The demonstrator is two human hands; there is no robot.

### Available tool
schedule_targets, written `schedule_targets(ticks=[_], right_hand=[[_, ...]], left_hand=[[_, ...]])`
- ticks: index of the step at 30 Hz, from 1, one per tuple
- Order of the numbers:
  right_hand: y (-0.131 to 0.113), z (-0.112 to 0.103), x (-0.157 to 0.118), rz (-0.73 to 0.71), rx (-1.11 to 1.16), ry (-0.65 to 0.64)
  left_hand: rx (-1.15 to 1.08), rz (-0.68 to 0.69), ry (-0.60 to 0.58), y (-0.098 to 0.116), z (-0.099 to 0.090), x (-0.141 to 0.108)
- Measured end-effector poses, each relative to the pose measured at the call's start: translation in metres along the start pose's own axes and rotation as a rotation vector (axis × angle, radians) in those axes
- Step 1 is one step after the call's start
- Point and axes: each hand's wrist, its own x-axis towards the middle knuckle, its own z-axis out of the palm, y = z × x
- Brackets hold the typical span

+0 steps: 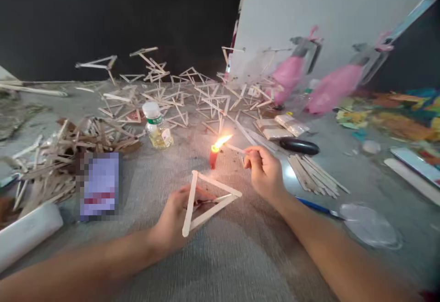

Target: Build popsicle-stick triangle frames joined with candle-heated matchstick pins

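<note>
My left hand [175, 215] is closed round a triangle frame [213, 212] made of pale flat wooden sticks; the frame hides part of its fingers. Pinched in my right hand [263, 169] is a thin pale stick [235, 148] that looks wooden. Its far end reaches the flame of a short red candle [213, 158], which stands lit on the grey cloth-like surface [151, 183]. The candle is beyond the triangle frame, between my two hands. Right of my right hand lies a fan of loose wooden sticks [314, 173].
Many joined stick frames [178, 96] pile up at the back. A white-capped bottle [156, 125] stands left of the candle, near heaped stick pieces [68, 155]. Rightward are a black oval object [299, 145], a blue-handled tool [316, 205] and two pink-covered objects [333, 89].
</note>
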Motion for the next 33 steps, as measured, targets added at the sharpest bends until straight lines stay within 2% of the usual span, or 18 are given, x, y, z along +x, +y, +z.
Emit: schedule_targets(ticks=[7,15,21,30,33], right_hand=[[-0.004,-0.002,0.000,-0.008,-0.009,-0.004],[-0.008,-0.001,0.001,-0.007,-0.036,0.002],[-0.011,-0.002,0.001,0.003,-0.039,-0.005],[-0.007,-0.002,0.000,-0.004,-0.041,-0.003],[-0.006,-0.002,-0.001,-0.006,-0.050,-0.007]], left_hand=[[0.048,0.084,-0.019,-0.011,-0.001,-0.004],[-0.026,-0.011,-0.016,-0.014,0.000,-0.005],[-0.006,-0.007,-0.017,-0.013,-0.001,-0.004],[0.072,0.079,-0.048,-0.010,-0.004,-0.004],[0.083,0.086,-0.022,-0.013,-0.003,-0.005]])
